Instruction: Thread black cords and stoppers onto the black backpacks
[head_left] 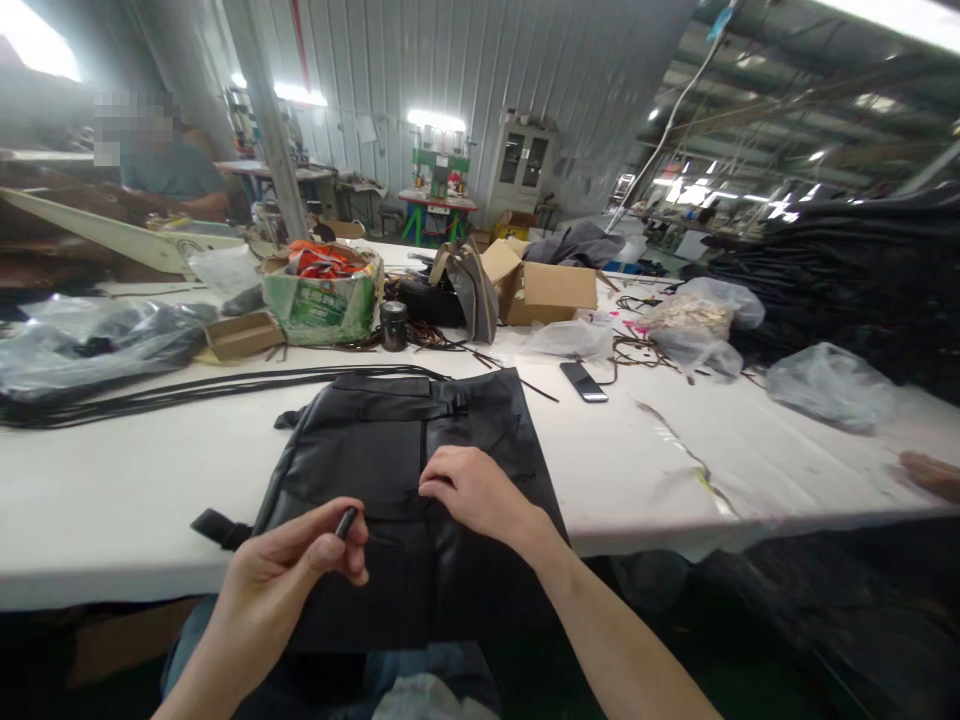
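Note:
A black bag [375,450] lies flat on the white table [637,480], its lower part hanging over the front edge towards my lap. My left hand [315,555] is above the bag's lower left and pinches a small dark piece [346,522] between thumb and fingers. Over the middle of the bag, beside a vertical seam, is my right hand [469,490], fingers bent together. Whatever its fingertips hold, if anything, is too small to make out. A strap end [221,529] sticks out at the bag's left.
Behind the bag are long black strips [225,385], a dark can [393,326], a green bag [319,305], a cardboard box [559,292] and a phone [583,382]. Plastic bags [829,388] lie to the right. Another person's hand [930,474] rests at the right edge.

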